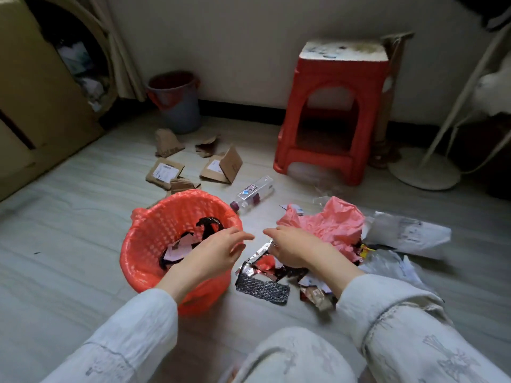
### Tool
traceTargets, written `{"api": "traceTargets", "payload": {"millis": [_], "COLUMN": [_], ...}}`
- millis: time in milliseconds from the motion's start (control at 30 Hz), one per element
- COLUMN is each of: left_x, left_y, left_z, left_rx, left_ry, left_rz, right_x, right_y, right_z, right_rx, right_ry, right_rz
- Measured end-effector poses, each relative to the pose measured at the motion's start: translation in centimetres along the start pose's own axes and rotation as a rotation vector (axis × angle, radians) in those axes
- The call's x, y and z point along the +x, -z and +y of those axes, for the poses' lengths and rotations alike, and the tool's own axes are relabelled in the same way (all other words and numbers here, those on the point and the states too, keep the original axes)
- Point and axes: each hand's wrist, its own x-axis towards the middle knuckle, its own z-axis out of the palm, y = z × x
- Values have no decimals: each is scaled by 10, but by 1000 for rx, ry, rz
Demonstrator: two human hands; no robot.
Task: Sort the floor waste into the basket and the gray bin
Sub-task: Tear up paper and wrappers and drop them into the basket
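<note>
A woven basket (154, 239) lined with an orange-red bag stands on the floor in front of me, with black and white scraps inside. My left hand (218, 252) hovers over its right rim, fingers apart and empty. My right hand (293, 247) rests on a silver foil wrapper (257, 257) in the waste pile, fingers curled on it. The pile holds a pink plastic bag (331, 222), a black mesh piece (262, 290) and white plastic bags (409, 233). A clear bottle (253, 193) lies behind the basket. The gray bin (178, 102) stands by the far wall.
Several torn cardboard pieces (221, 167) lie between the basket and the gray bin. A red plastic stool (334, 111) stands at the back right, a white fan base (423, 170) beside it. A large cardboard box (33, 100) fills the left side.
</note>
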Motion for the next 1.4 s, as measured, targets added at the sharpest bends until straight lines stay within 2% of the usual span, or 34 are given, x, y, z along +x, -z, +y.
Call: {"api": "traceTargets", "payload": {"millis": [233,367,567,733,833,933,1033,1100,1167,1400], "left_x": [53,75,92,89,92,98,110,117,122,125], "left_y": [-33,-69,-148,-219,-253,-280,-305,-321,-331,-351], "left_z": [100,145,161,146,139,138,141,146,145,130], "left_rx": [35,43,43,46,119,129,73,44,146,391], "left_ry": [-225,-352,-360,-328,-341,-397,-328,-216,-169,-311], "left_rz": [-123,-195,-383,-526,-539,-456,-423,-466,-458,-345], "right_x": [-101,-132,-161,-154,-143,-137,-131,-126,-122,-119], "right_y": [18,20,-21,-104,-169,-226,-265,-279,-282,-295], "right_z": [100,137,191,237,248,246,243,243,242,234], "right_rx": [120,202,245,289,362,367,319,269,195,83], "right_ry": [-257,-325,-441,-532,-533,-543,-577,-586,-564,-532], "right_rz": [-6,31,-186,-188,-283,-326,-338,-329,-312,-318]}}
